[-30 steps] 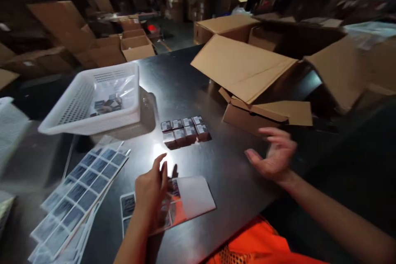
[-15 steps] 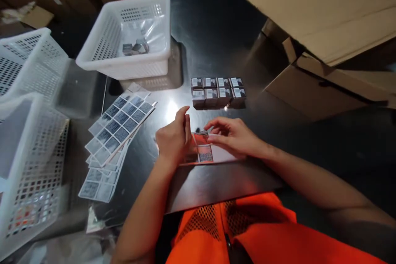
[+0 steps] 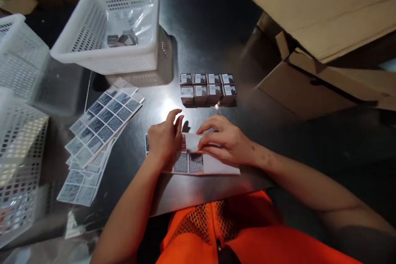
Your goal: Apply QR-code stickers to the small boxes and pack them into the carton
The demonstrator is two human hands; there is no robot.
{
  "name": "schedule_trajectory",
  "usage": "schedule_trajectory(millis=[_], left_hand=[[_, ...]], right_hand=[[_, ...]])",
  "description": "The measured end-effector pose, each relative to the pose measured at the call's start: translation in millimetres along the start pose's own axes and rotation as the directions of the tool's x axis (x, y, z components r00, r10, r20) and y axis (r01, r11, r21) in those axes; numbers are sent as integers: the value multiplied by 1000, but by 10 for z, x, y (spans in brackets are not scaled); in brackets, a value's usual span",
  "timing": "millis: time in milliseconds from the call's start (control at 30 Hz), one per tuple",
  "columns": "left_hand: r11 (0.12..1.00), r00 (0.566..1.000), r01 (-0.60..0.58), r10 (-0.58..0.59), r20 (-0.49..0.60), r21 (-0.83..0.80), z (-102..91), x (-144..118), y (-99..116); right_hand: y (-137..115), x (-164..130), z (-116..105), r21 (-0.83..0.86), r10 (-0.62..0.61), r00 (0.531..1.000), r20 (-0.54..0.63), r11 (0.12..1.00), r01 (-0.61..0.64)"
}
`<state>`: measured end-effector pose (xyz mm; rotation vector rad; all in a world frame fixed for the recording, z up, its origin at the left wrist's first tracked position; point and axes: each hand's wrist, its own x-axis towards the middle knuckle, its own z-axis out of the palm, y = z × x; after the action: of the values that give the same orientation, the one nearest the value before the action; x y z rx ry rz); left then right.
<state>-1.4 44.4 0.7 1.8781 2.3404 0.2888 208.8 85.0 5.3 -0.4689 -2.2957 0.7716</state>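
Landmark: the label sheet [image 3: 198,161] at the near edge of the black table [image 3: 201,29]; all places are given from it.
Left hand [image 3: 162,142]: I rest it on the sheet's left half, fingers loosely curled, thumb and forefinger raised toward its far edge. I cannot tell whether they pinch anything.
Right hand [image 3: 227,142]: I lay it flat on the sheet's right half, fingers stretched leftward, pressing the paper; no closed grip is visible.
Sheet condition: a few grey printed labels show between my hands; the right part looks bare and white, with orange at the far edge.
Work done, by my judgement: eight small boxes [image 3: 208,88] stand just beyond the sheet in two touching rows, each with a label on top.
Work left, by my judgement: a fanned stack of full label sheets [image 3: 102,121] lies to the left, seemingly unused.
Further items: a white basket [image 3: 108,29] beyond and left holds a few small boxes on clear plastic; more white baskets [image 3: 18,132] sit far left.
Surface: glossy, dark, with a lamp glare beyond the sheet.
Room: dim; open cardboard cartons [image 3: 315,49] beyond and right.
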Motion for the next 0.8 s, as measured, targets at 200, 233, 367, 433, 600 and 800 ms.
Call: schedule_trajectory(millis=[200,233,367,433,600,800], left_hand=[[999,999,-25,24,-24,-40,-9,8,-33],[997,999,-41,40,-16,-58,-10,0,-36],[985,992,-129,129,-14,-113,-6,-45,-47],[976,985,-171,168,-30,-135,-2,-63,-53],[973,983,-182,179,-33,-139,-13,-76,-21],[974,974,-209,216,72,-90,8,-79,47]], right_hand=[[279,45,-456,-229,173,877,-448,926,-300],[363,50,-512,-313,203,873,-443,878,-363],[622,53,-557,-542,317,918,-238,741,-396],[657,44,-526,-591,332,926,-179,716,-372],[596,9,-529,-575,309,932,-191,734,-361],[379,42,-612,-475,352,915,-197,782,-403]])
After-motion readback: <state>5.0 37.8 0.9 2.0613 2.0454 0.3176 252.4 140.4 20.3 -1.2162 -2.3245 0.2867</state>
